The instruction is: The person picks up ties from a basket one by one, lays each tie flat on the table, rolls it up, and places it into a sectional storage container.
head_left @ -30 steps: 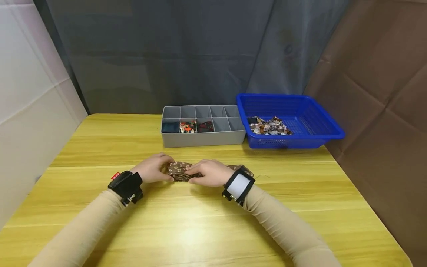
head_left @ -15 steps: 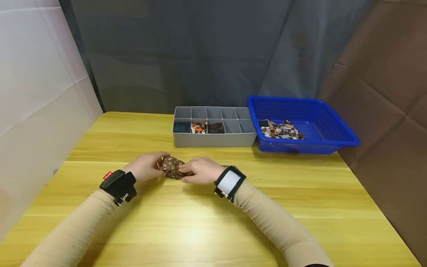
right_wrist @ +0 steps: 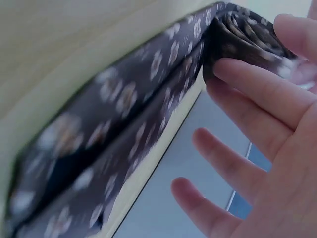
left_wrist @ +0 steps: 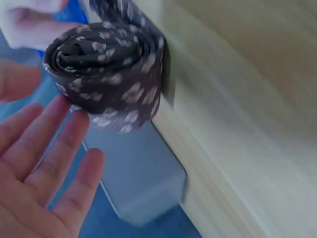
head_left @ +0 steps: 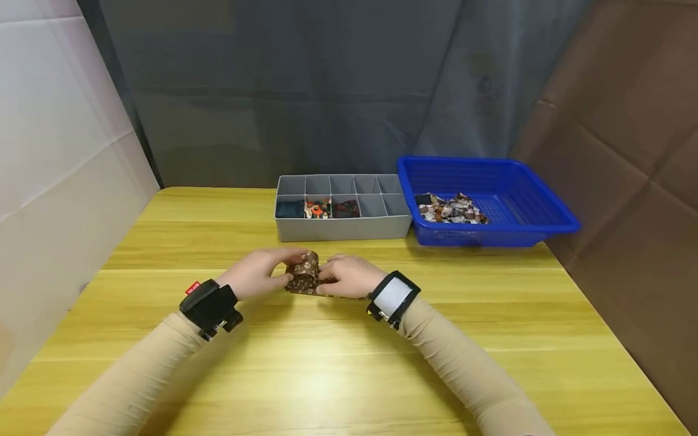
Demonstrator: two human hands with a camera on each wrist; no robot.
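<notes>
Here the left hand [head_left: 256,277] touches the rolled end of a brown patterned tie [head_left: 304,275] with straight fingers (no curl around it). The roll stands on the yellow table [head_left: 338,375], its axis pointing toward the grey organizer [head_left: 342,225]; the flat tail runs rightward under the right hand [head_left: 349,275], whose extended fingers press the roll.

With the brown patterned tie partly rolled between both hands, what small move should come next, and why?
Probably roll the coil another turn toward the right hand: the right wrist view shows an unrolled length of tie flat on the table, and the left hand already steadies the coil's side.
</notes>
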